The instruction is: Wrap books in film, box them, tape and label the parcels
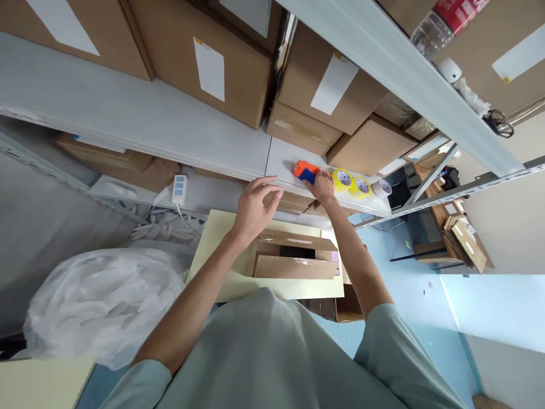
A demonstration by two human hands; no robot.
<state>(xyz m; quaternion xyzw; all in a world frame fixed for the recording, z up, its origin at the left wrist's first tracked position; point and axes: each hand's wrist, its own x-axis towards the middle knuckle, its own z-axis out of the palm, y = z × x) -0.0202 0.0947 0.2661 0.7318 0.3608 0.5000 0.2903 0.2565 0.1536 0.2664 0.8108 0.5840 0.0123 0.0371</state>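
Observation:
My right hand [322,186] is closed on an orange-and-blue tape dispenser [305,170] at the front of the grey shelf [281,154]. Two yellow-edged tape rolls [342,179] lie just right of that hand, and a white tape roll [381,188] sits beyond them. My left hand [256,207] is empty, its fingers apart and slightly curled, in front of the shelf edge. Below both hands, an open cardboard box [296,268] rests on a pale yellow table [225,227]. Something dark shows inside the box, too little to name.
Large cardboard boxes [204,68] line the shelf. A white power strip [179,189] stands on the lower shelf. To the left bulges a big translucent plastic bag [104,307]. A metal beam [400,74] crosses above right, a plastic bottle [443,25] beside it. A wooden desk [447,227] stands farther right.

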